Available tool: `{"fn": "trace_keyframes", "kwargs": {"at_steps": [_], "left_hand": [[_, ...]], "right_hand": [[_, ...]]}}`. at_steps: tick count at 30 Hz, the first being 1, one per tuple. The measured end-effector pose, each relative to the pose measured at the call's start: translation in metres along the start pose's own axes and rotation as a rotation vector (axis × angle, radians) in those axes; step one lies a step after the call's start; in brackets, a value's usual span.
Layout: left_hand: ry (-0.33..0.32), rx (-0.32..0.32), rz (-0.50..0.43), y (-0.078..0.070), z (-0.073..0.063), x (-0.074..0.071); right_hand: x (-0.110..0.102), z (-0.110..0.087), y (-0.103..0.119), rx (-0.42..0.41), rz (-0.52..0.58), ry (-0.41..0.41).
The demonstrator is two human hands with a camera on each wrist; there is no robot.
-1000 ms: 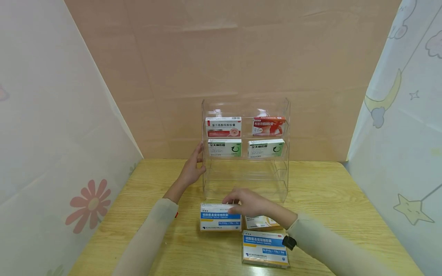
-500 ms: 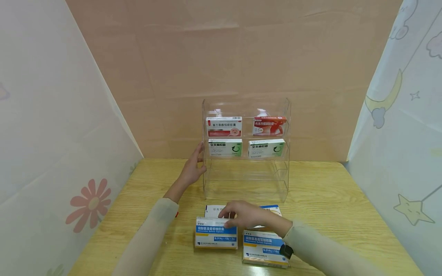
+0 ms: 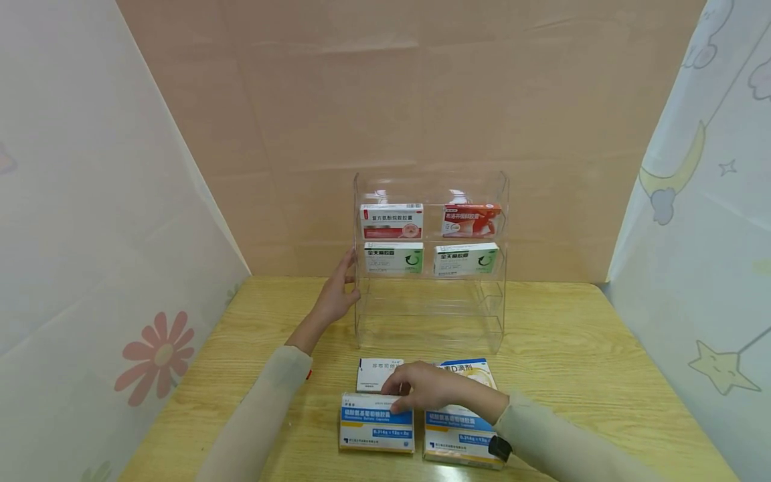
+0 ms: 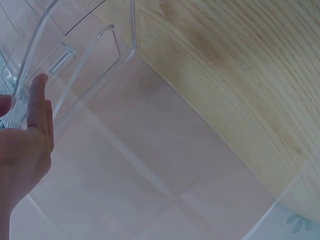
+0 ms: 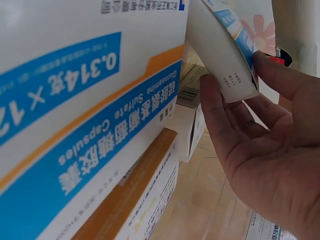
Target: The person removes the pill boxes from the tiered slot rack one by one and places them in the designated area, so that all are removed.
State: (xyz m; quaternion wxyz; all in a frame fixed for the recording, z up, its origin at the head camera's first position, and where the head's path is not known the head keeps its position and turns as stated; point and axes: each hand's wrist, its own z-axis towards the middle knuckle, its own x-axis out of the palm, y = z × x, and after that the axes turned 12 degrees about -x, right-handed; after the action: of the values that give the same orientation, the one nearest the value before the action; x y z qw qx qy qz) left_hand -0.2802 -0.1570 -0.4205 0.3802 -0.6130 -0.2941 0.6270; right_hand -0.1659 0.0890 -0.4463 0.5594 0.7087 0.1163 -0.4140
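Medicine boxes stand on two tiers of a clear acrylic display rack (image 3: 430, 304). My left hand (image 3: 334, 294) holds the rack's left side; in the left wrist view, straight fingers (image 4: 38, 102) lie on the outside of the panel, with the thumb across its front edge. At the table's front, my right hand (image 3: 424, 387) pinches a blue-and-white glucosamine capsule box (image 3: 376, 428) by its upper right part. A matching box (image 3: 460, 438) lies right beside it, partly under the right wrist. The right wrist view shows thumb and fingers on either side of the held box (image 5: 225, 55).
Behind the held box lie a white box (image 3: 372, 375) and a box with a blue top edge (image 3: 470, 368), both partly covered by my right hand. The rack bears a red-and-white box (image 3: 391, 222), a red box (image 3: 471, 221) and two green-and-white boxes (image 3: 394, 258) (image 3: 465, 260).
My right hand has drawn the glucosamine box toward the front edge and slightly left, uncovering the white box behind it. The left hand has stayed on the rack.
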Motion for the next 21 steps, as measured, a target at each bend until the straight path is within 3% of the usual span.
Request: {"fn": "trace_keyframes", "kwargs": {"at_steps": [11,21], "left_hand": [[-0.005,0.012,0.021,-0.001,0.000,0.000],[-0.004,0.001,0.019,-0.002,-0.001,0.000]], "right_hand": [[0.005,0.001,-0.001,0.012,-0.061,0.002],[-0.006,-0.003,0.008,0.028,-0.060,-0.022]]}}
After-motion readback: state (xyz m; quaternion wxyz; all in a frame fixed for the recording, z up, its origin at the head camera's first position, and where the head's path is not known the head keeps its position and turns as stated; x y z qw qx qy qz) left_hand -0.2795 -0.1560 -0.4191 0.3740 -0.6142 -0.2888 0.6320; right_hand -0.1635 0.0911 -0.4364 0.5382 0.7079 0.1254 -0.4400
